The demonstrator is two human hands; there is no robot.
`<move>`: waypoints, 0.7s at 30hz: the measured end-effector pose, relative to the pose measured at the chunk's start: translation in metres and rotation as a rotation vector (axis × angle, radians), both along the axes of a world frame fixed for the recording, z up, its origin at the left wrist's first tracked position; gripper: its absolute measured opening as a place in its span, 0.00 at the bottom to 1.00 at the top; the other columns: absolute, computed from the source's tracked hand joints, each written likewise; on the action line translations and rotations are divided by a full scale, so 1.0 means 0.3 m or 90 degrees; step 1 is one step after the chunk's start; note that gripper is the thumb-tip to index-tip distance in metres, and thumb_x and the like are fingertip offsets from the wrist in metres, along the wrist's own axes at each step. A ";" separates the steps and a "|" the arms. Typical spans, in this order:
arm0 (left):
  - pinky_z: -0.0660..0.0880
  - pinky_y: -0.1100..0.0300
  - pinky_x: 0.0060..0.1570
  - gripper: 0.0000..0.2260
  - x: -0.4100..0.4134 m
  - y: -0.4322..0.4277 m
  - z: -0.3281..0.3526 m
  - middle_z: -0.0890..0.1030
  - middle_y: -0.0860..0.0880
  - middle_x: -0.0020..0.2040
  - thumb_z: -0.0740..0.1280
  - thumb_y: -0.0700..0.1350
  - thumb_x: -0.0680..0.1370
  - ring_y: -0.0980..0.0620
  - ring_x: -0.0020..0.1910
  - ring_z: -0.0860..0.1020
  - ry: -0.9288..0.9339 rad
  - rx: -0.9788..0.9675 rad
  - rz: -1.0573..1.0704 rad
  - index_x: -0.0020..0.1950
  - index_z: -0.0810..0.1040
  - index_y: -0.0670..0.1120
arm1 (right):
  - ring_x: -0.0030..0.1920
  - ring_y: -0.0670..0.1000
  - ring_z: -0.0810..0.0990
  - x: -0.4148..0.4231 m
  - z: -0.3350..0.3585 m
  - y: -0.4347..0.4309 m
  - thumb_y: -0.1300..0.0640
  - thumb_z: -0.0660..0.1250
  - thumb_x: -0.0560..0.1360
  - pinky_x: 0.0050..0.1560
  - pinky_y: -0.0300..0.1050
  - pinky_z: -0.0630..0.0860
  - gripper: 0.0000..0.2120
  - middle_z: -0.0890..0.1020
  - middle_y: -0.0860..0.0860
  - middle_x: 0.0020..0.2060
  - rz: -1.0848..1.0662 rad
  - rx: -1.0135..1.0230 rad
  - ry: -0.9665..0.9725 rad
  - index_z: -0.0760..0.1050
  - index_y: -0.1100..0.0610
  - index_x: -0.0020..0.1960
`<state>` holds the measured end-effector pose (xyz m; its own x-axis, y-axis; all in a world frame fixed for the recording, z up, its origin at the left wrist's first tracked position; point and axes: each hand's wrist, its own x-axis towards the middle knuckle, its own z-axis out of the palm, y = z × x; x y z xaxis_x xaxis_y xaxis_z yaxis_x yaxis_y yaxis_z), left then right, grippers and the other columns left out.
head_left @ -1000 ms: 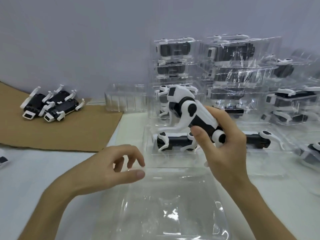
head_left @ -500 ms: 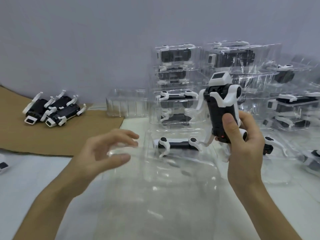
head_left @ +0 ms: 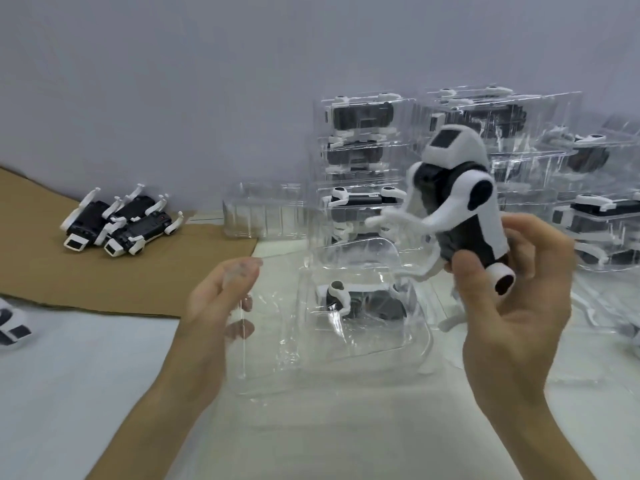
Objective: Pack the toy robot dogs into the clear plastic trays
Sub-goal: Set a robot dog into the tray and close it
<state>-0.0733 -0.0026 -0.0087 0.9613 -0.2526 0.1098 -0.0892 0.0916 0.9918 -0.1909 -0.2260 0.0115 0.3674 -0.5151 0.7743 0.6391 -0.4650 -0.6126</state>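
Left hand [head_left: 218, 306]: fingers were curled on the left rim of the clear plastic tray [head_left: 367, 344], which was held tilted above the white table [head_left: 86, 382].
Right hand [head_left: 512, 317]: thumb and fingers were closed round the hind end of the toy robot dog [head_left: 467, 209], which was held upright, head up, just right of the tray.
Through the tray: a packed dog [head_left: 360, 301] was seen lying directly behind.
Cardboard sheet [head_left: 145, 275]: loose dogs [head_left: 117, 226] were laid on it, well to the left.
Empty trays [head_left: 263, 216]: stood near the wall.
Packed stacks [head_left: 360, 147]: piled farthest back, partly hidden by the held dog.
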 end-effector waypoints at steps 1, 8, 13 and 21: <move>0.70 0.62 0.35 0.24 -0.001 0.000 0.001 0.76 0.59 0.48 0.70 0.67 0.65 0.56 0.41 0.70 -0.003 -0.001 0.002 0.54 0.83 0.54 | 0.54 0.51 0.78 -0.002 0.000 0.009 0.59 0.67 0.78 0.54 0.44 0.76 0.16 0.76 0.49 0.54 -0.006 -0.060 -0.011 0.69 0.47 0.62; 0.73 0.65 0.35 0.12 -0.016 -0.016 0.019 0.79 0.60 0.34 0.64 0.58 0.65 0.61 0.34 0.76 -0.129 0.018 0.030 0.42 0.80 0.54 | 0.64 0.53 0.78 -0.009 -0.022 0.084 0.57 0.71 0.76 0.62 0.40 0.74 0.18 0.79 0.53 0.61 0.022 -0.327 0.026 0.74 0.55 0.65; 0.74 0.64 0.34 0.12 -0.032 -0.004 0.012 0.81 0.44 0.44 0.68 0.53 0.73 0.48 0.42 0.76 -0.073 -0.005 -0.022 0.53 0.82 0.51 | 0.62 0.44 0.77 -0.002 -0.029 0.070 0.52 0.70 0.77 0.61 0.44 0.69 0.17 0.80 0.44 0.60 -0.030 -0.428 0.163 0.76 0.50 0.65; 0.78 0.60 0.38 0.21 -0.037 -0.005 0.028 0.83 0.48 0.46 0.69 0.65 0.68 0.48 0.47 0.80 -0.087 0.003 -0.001 0.55 0.83 0.54 | 0.54 0.41 0.76 -0.009 -0.027 0.053 0.47 0.66 0.76 0.66 0.47 0.60 0.17 0.79 0.39 0.56 -0.069 -0.505 0.255 0.79 0.45 0.64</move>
